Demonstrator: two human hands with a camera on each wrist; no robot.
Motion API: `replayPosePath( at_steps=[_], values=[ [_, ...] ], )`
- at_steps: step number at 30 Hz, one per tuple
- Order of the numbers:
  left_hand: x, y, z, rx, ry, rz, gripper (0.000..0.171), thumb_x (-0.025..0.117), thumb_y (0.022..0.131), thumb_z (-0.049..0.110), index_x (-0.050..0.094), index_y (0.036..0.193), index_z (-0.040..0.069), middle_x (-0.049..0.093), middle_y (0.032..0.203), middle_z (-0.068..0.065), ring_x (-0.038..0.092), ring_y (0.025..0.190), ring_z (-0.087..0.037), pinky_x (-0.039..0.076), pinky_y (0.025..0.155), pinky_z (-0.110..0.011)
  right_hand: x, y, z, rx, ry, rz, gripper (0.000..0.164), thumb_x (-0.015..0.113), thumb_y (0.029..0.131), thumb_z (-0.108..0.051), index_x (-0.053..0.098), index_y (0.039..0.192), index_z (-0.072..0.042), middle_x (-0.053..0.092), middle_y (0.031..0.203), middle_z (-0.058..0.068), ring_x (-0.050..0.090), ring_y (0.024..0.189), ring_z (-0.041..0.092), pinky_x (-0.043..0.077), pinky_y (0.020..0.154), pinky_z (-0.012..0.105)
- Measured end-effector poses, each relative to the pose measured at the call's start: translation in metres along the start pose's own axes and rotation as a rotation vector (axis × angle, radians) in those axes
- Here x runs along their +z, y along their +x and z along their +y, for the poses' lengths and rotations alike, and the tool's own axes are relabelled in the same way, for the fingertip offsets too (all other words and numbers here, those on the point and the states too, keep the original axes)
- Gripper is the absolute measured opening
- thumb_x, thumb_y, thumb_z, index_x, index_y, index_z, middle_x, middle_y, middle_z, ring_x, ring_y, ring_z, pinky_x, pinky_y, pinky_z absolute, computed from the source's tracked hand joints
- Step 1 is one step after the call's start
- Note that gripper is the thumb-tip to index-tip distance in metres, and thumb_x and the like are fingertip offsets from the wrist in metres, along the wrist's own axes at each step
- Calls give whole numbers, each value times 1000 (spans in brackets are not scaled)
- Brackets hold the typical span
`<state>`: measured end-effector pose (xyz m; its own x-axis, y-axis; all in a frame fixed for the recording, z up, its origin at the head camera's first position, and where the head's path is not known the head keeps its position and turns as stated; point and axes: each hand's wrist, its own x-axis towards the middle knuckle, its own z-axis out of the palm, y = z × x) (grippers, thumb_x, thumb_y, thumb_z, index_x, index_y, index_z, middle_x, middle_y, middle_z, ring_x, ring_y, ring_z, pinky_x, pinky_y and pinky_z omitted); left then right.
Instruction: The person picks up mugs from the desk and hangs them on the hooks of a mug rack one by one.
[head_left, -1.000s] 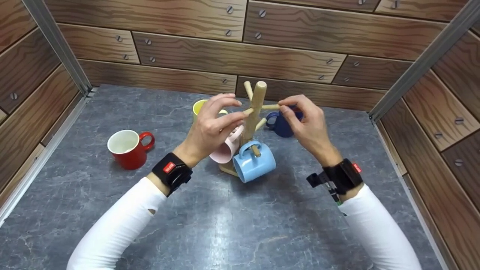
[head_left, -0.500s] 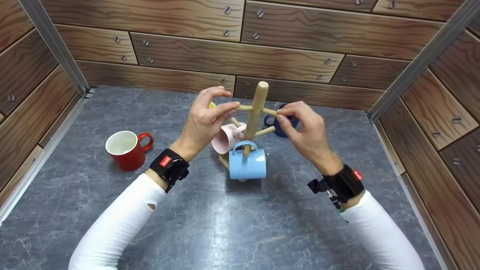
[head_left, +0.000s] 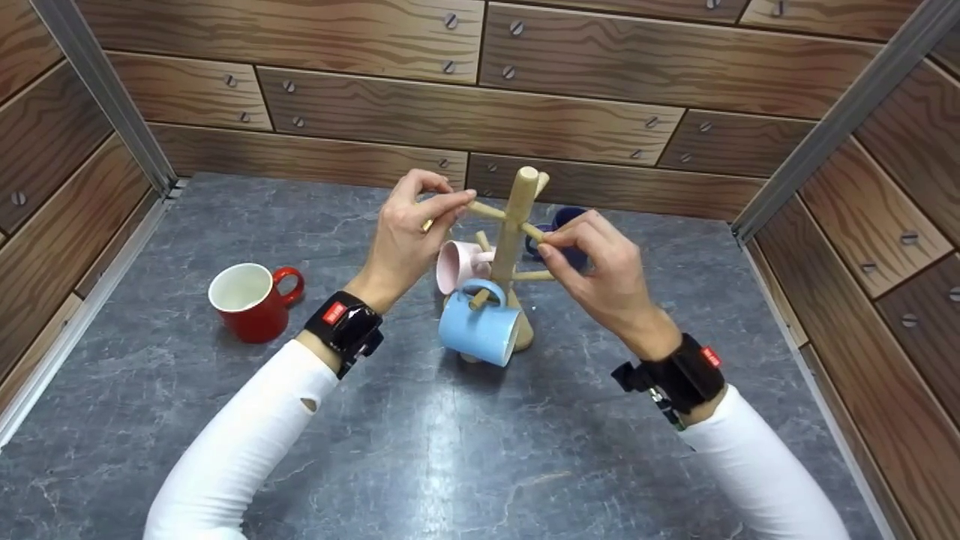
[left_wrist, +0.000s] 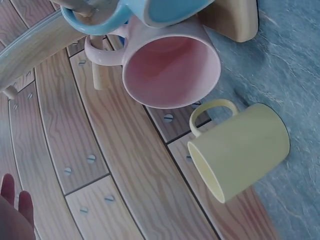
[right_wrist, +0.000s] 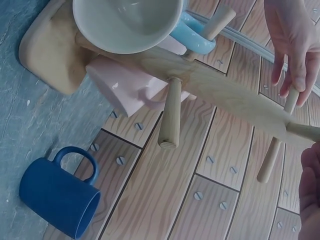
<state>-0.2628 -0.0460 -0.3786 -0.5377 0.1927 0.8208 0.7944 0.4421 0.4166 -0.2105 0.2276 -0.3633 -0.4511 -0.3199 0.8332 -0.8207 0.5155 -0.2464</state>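
Note:
A wooden mug tree (head_left: 513,229) stands mid-table. My left hand (head_left: 409,236) pinches the tip of one upper peg (right_wrist: 291,100) between thumb and fingers. With thumb and index finger, my right hand (head_left: 600,274) pinches the end of the opposite upper peg (head_left: 532,231), which points toward me. Hung by its handle on a low front peg is a light blue mug (head_left: 476,330). A pink mug (head_left: 452,266) hangs on the tree's left side. One more upper peg (head_left: 542,182) points to the back, bare.
A red mug (head_left: 255,311) stands upright at left. A dark blue mug (head_left: 571,219) stands behind my right hand. The yellow mug (left_wrist: 245,150), mostly hidden by my left hand in the head view, stands behind the tree. Wood-patterned walls (head_left: 360,105) surround the table.
The mug tree has turned clockwise seen from above. The light blue mug swung left, the pink mug toward the back. My left hand moved back, my right hand slightly toward me, both on pegs.

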Motion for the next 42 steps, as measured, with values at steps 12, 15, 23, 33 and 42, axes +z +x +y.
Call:
replayPosePath(
  at_steps=[12,15,23,33,42],
  values=[
    [6,10,1,-122,-43,32,19,83,106,11,91,122,3,82,118,-19,77,115,-38,64,104,-43,5,3,-8,-65,-24,-27,43,73,118,-37,78,100,2,75,95,18,72,86,33,56,86,21],
    [8,12,1,-148,-57,42,18,84,106,10,91,120,2,83,116,-19,80,114,-38,66,103,-42,8,5,-10,-79,-30,-30,44,72,117,-38,78,100,1,76,95,17,72,87,33,56,86,24],
    [15,20,1,-178,-55,49,15,84,105,6,91,117,2,84,104,-19,85,99,-35,69,87,-40,16,9,-12,-126,-42,-6,47,69,117,-42,77,98,0,76,91,15,71,84,31,56,80,34],
    [20,24,1,-189,-47,37,18,82,107,5,90,122,1,86,109,-19,86,104,-36,71,91,-43,25,13,-14,-151,-78,-7,44,69,117,-40,75,98,-1,75,88,13,68,81,28,57,72,42],
    [19,15,-5,-148,-100,7,26,70,113,4,85,134,-2,83,128,-21,82,119,-37,68,105,-42,11,7,-7,-77,-17,-42,51,64,120,-45,79,114,3,79,100,17,73,90,31,60,88,26]
  ],
)
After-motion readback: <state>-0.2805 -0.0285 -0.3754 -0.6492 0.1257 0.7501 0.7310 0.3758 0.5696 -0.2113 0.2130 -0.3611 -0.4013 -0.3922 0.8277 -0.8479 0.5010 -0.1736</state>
